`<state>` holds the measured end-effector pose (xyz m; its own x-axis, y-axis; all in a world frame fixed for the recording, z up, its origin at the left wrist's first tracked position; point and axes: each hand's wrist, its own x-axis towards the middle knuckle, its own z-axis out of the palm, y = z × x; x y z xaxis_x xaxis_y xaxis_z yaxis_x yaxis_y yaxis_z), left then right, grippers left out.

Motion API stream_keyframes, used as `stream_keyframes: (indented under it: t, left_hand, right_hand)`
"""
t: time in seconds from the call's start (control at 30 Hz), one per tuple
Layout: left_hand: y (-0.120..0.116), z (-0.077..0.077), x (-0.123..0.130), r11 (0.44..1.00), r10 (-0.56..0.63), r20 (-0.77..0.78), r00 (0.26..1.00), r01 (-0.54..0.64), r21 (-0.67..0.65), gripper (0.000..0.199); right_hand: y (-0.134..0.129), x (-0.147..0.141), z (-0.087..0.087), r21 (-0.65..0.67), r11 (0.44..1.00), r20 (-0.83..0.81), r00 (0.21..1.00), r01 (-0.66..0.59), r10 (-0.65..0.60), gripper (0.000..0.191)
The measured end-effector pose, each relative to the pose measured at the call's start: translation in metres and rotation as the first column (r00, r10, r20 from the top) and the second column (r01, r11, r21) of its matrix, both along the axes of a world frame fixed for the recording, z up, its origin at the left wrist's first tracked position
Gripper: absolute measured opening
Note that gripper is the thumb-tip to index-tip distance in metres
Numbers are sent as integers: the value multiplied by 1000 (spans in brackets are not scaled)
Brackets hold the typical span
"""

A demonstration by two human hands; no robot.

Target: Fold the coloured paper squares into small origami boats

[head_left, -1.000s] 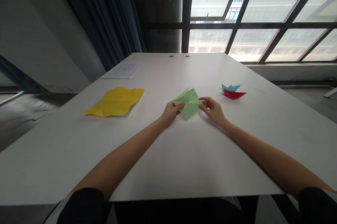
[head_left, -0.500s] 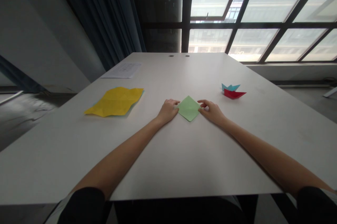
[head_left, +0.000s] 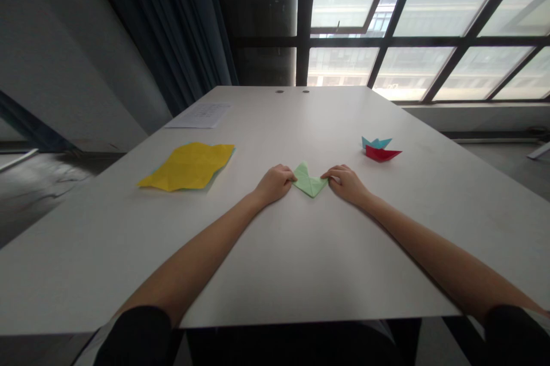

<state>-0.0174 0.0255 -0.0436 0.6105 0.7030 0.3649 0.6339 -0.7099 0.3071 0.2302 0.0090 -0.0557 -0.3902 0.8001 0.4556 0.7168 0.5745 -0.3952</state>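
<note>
A small piece of light green folded paper (head_left: pixel 311 185) is between my two hands, just above the white table (head_left: pixel 275 263) or resting on it; I cannot tell which. Its top edge dips in the middle, with a taller point on the left and its lower corner toward me. My left hand (head_left: pixel 276 183) pinches the left corner between thumb and fingers. On the other side, my right hand (head_left: pixel 345 183) grips the right corner the same way. Both forearms lie along the tabletop.
Yellow sheets of paper (head_left: pixel 191 166) with a bluish sheet beneath lie to the left. Behind them is a printed white page (head_left: pixel 200 115). To the right sit a red paper boat (head_left: pixel 382 154) and a blue paper boat (head_left: pixel 374 142). Windows and a dark curtain stand beyond the table.
The green paper was a flat diamond; now its upper part is folded down at the right and its top edge dips. My fingers have closed on its side corners.
</note>
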Motion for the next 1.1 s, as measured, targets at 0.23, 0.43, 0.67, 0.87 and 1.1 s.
stream_keyframes:
  t: [0.23,0.43,0.67,0.87,1.1]
  left_hand:
    - [-16,9,10,985,122,-140,983,-103,135,23]
    - [-26,10,21,992,20,-188,982,5,130,23]
    - [-33,11,27,991,39,-212,977,-12,130,27]
    - [-24,5,22,955,288,-121,950,-276,107,32]
    - [-11,-2,15,922,382,-49,923,-385,-51,32]
  right_hand:
    - [-7,-5,6,32,999,67,997,34,-36,19]
    - [-12,-11,8,55,998,122,993,-7,0,20]
    - [-13,-13,7,25,997,163,984,-78,73,22]
    - [-12,-12,7,12,997,168,983,-81,78,22]
    - [-13,-12,8,1,995,176,979,-100,98,23]
